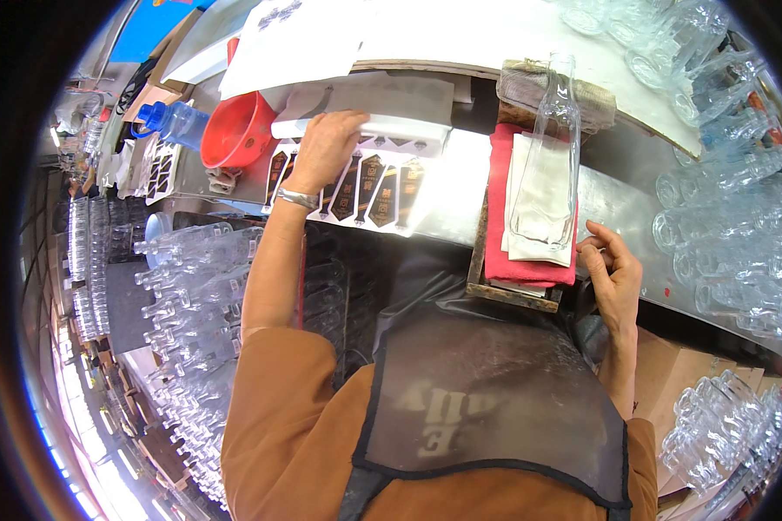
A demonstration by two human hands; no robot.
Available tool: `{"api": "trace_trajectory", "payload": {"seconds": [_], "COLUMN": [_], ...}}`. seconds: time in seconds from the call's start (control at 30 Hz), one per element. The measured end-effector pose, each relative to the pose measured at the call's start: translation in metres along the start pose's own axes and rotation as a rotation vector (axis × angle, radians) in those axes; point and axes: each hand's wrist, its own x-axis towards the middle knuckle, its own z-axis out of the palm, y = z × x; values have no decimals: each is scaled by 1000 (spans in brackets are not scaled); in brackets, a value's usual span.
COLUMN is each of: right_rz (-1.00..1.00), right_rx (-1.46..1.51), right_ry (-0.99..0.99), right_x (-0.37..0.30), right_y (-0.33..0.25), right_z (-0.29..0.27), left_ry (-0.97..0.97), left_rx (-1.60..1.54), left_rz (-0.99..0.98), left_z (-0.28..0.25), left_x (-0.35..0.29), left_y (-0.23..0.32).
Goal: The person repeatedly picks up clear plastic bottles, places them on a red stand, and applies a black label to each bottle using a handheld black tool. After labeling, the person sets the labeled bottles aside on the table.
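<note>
My left hand (326, 149) lies over the curled near edge of a white paper sheet (400, 130), its fingers closed on that edge and its thumb hidden. Beneath it, a sheet of dark, tie-shaped decals (377, 193) with gold print rests on the metal bench. To the right, a clear glass bottle (543, 178) lies with its neck pointing away, on a folded white cloth (521, 247) over a red cloth (501, 208). My right hand (613, 269) hovers beside the bottle's base, fingers loosely bent and apart, holding nothing I can see.
A red bowl (239, 130) and a blue-capped plastic bottle (178, 124) stand at the far left. Many glass bottles (195, 304) crowd the left side; more glassware (738, 200) lines the right. A folded rag (573, 91) lies behind the red cloth. A cardboard box (669, 369) sits lower right.
</note>
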Motion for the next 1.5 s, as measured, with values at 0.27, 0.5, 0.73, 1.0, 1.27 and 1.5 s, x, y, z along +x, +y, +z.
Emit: {"api": "trace_trajectory", "payload": {"seconds": [0.27, 0.5, 0.73, 1.0, 1.27, 1.5], "right_rz": [-28, -91, -456, -215, -254, -235], "right_rx": [-48, 118, 207, 666, 803, 716], "right_ry": [-10, -27, -268, -216, -108, -35], "right_x": [-9, -12, 64, 101, 96, 88], "right_y": [-3, -48, -164, -169, -142, -143], "right_z": [-3, -8, 37, 19, -20, -30], "left_ry": [603, 791, 863, 673, 672, 673], "left_rx": [121, 78, -42, -678, -1267, -1012], "left_rz": [99, 70, -35, 234, -386, -141], "left_z": [-37, -140, -189, -128, -77, -151], "left_x": [43, 61, 69, 41, 25, 67], "left_y": [-7, 10, 153, 222, 160, 151]}}
